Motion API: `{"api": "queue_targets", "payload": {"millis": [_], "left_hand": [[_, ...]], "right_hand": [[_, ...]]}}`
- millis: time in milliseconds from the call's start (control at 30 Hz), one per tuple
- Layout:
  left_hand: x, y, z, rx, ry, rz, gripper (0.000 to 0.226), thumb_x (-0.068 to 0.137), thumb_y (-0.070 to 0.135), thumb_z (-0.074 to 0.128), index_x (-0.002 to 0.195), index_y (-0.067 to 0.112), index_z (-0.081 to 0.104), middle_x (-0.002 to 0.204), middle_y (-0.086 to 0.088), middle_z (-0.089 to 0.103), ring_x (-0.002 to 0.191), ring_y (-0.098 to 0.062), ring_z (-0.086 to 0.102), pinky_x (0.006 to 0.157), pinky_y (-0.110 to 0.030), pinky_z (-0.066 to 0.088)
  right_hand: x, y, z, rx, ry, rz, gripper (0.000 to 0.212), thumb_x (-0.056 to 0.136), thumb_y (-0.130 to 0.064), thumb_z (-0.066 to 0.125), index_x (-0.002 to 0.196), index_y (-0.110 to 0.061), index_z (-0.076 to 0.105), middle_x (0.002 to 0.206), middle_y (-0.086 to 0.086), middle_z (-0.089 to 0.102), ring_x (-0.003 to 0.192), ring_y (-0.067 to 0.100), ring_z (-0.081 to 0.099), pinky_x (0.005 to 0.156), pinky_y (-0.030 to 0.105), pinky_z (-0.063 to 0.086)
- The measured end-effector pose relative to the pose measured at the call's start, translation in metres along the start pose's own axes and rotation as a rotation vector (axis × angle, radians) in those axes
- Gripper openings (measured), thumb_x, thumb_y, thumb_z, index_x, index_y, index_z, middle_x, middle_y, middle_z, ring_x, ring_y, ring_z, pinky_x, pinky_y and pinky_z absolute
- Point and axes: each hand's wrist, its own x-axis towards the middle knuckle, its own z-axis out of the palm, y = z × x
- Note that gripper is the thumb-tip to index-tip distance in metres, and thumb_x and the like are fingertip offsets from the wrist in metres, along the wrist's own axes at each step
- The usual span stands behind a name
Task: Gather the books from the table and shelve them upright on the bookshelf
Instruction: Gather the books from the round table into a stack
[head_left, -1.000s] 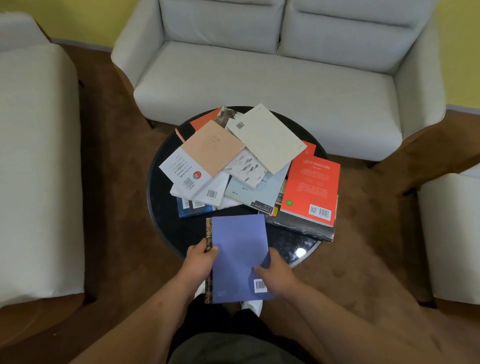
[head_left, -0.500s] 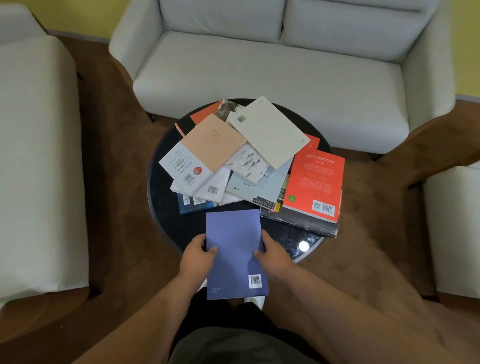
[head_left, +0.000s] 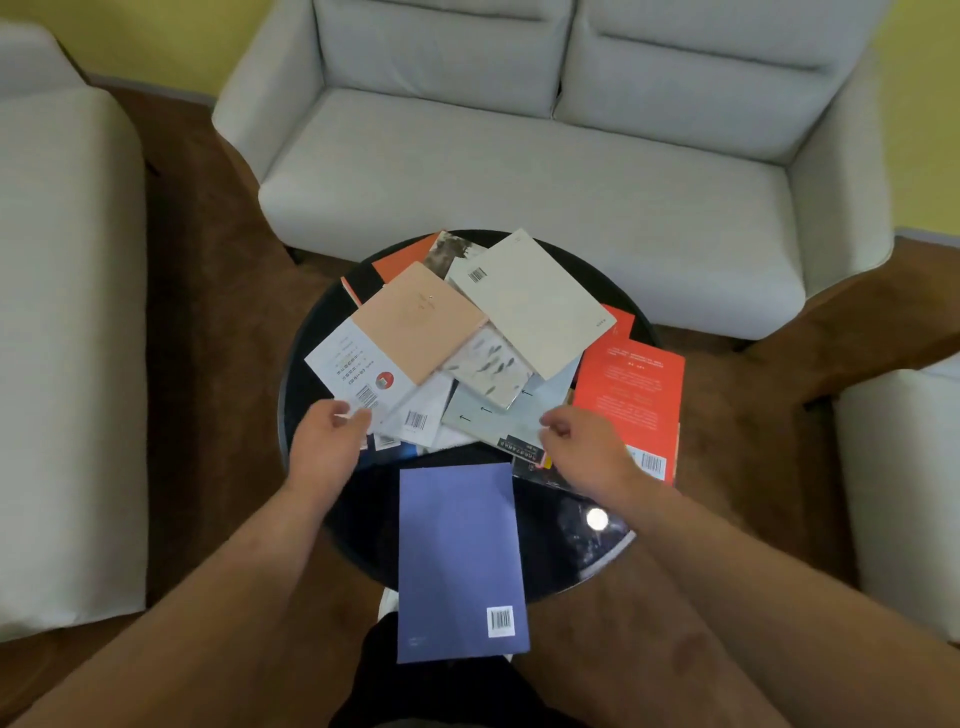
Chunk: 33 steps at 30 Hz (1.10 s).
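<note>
A blue-violet book lies flat with its barcode up, half on the near edge of the round black table and overhanging towards me. Neither hand touches it. Farther back, several books lie in a loose overlapping pile: a peach one, a cream one, a white one with a barcode, a grey-blue one and a red one. My left hand covers the near corner of the white book with curled fingers; whether it grips is unclear. My right hand hovers, loosely curled, over the grey-blue book's near edge. No bookshelf is in view.
A light grey sofa stands right behind the table. Another grey seat is on the left, and a third on the right. Brown carpet runs between them.
Both hands have let go of the blue-violet book, which now lies on the table's near edge. They have moved forward to the pile, left to the white book, right to the grey-blue one.
</note>
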Motion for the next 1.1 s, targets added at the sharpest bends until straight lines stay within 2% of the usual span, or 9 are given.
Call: {"api": "queue_targets", "payload": {"millis": [67,167,267,467,600,700,867,1000,1100], "left_hand": [[0.036,0.011,-0.006,-0.098,0.047,-0.029,0.043,0.092,0.025,0.067,0.128,0.003,0.056,0.123,-0.010,0.066,0.096,-0.019,0.064,0.067,-0.021,0.049],[0.072,0.011,-0.010,-0.196,0.038,-0.100,0.056,0.085,0.022,0.077,0.131,0.005,0.051,0.128,-0.010,0.062,0.108,-0.026,0.066,0.082,-0.038,0.057],[0.086,0.011,-0.008,-0.155,-0.059,-0.089,0.042,0.088,0.018,0.075,0.123,0.006,0.054,0.119,-0.006,0.065,0.105,-0.025,0.066,0.079,-0.038,0.055],[0.106,0.021,-0.013,-0.350,-0.060,-0.185,0.045,0.093,0.011,0.069,0.133,0.003,0.051,0.122,-0.012,0.067,0.093,-0.022,0.068,0.069,-0.032,0.054],[0.108,0.034,-0.026,-0.411,-0.045,-0.216,0.036,0.090,0.006,0.068,0.125,0.005,0.057,0.111,-0.012,0.071,0.084,-0.020,0.069,0.075,-0.038,0.057],[0.101,0.044,-0.040,-0.469,-0.073,-0.237,0.026,0.091,0.007,0.066,0.115,0.006,0.056,0.102,-0.011,0.072,0.086,-0.021,0.072,0.064,-0.038,0.057],[0.068,0.050,-0.060,-0.354,-0.283,-0.171,0.019,0.099,0.005,0.054,0.104,0.021,0.064,0.101,-0.004,0.075,0.093,-0.018,0.072,0.073,-0.038,0.059],[0.034,0.049,-0.071,-0.529,-0.325,-0.165,0.031,0.101,0.004,0.048,0.117,0.021,0.067,0.109,-0.005,0.077,0.102,-0.022,0.073,0.075,-0.035,0.058],[-0.001,0.036,-0.073,-0.656,-0.269,-0.215,0.032,0.103,0.009,0.045,0.128,0.020,0.063,0.112,-0.004,0.077,0.104,-0.022,0.074,0.081,-0.038,0.059]], "right_hand": [[0.035,-0.009,-0.025,-0.030,0.040,-0.029,0.033,0.100,-0.018,0.053,0.130,-0.008,0.063,0.126,0.011,0.069,0.098,0.023,0.063,0.084,0.028,0.046],[0.082,-0.021,-0.046,-0.115,0.163,-0.051,0.038,0.098,-0.019,0.054,0.134,-0.007,0.060,0.134,0.014,0.062,0.120,0.031,0.061,0.095,0.029,0.046],[0.115,-0.029,-0.055,-0.313,0.170,0.003,0.046,0.100,-0.027,0.053,0.142,-0.009,0.051,0.141,0.021,0.049,0.130,0.037,0.048,0.109,0.037,0.037],[0.144,-0.035,-0.057,-0.272,0.198,0.180,0.071,0.090,-0.037,0.066,0.148,-0.012,0.034,0.148,0.017,0.036,0.137,0.040,0.038,0.111,0.045,0.036],[0.148,-0.037,-0.067,-0.178,0.117,0.279,0.081,0.082,-0.041,0.076,0.145,-0.007,0.038,0.141,0.015,0.051,0.128,0.036,0.051,0.099,0.043,0.047],[0.140,-0.031,-0.073,-0.076,0.083,0.244,0.063,0.083,-0.037,0.080,0.132,-0.004,0.055,0.123,0.011,0.062,0.117,0.032,0.059,0.083,0.035,0.046],[0.109,-0.031,-0.078,0.117,0.094,0.136,0.047,0.095,-0.028,0.068,0.134,-0.006,0.053,0.126,0.009,0.060,0.110,0.026,0.056,0.085,0.036,0.045],[0.079,-0.024,-0.081,0.522,0.012,0.215,0.027,0.100,-0.019,0.061,0.126,-0.020,0.058,0.127,0.008,0.065,0.118,0.031,0.061,0.097,0.044,0.051],[0.047,-0.018,-0.082,0.676,0.064,0.293,0.018,0.099,-0.019,0.061,0.117,-0.023,0.059,0.122,0.011,0.068,0.118,0.034,0.062,0.092,0.042,0.050]]}}
